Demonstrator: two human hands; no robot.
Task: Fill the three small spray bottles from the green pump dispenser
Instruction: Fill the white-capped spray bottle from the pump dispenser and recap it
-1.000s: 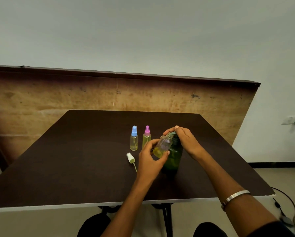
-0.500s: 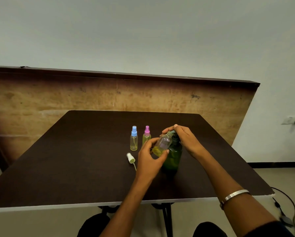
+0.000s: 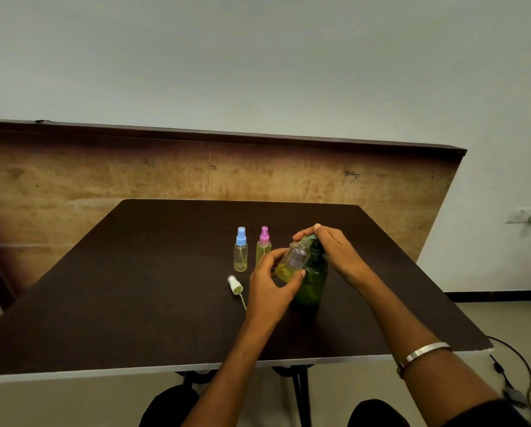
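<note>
Head camera is looking down at a dark table [image 3: 110, 303], where the person is working on the third of the small spray bottles. Their left hand [image 3: 270, 288] is gripping an uncapped clear bottle [image 3: 293, 261] with fingers and thumb curled round its lower half, tilting it so that its open neck is leaning up toward the spout of the green pump dispenser [image 3: 313, 280]. A little yellowish liquid is sitting in the low end of that bottle — by the look of it, well short of full. The right hand [image 3: 332, 251] is lying over the top of the pump head with fingers curved down around it; whether it is pressing at this instant I cannot tell.

Just beyond the left hand, two other bottles are standing upright side by side on the table, one with a blue cap [image 3: 241, 251] and one with a pink cap [image 3: 263, 246], both showing pale yellow liquid and both capped — these are looking done. A white spray cap [image 3: 235, 285] with its dip tube is lying on the table near the left hand, presumably belonging to the bottle being filled.

So the step in hand is filling the last bottle. The next move is calling for more strokes on the pump while keeping the narrow neck right under the spout, since a small slip would be sending liquid onto the table. After that, the bottle will be needing to come upright and the white cap to go on.
</note>
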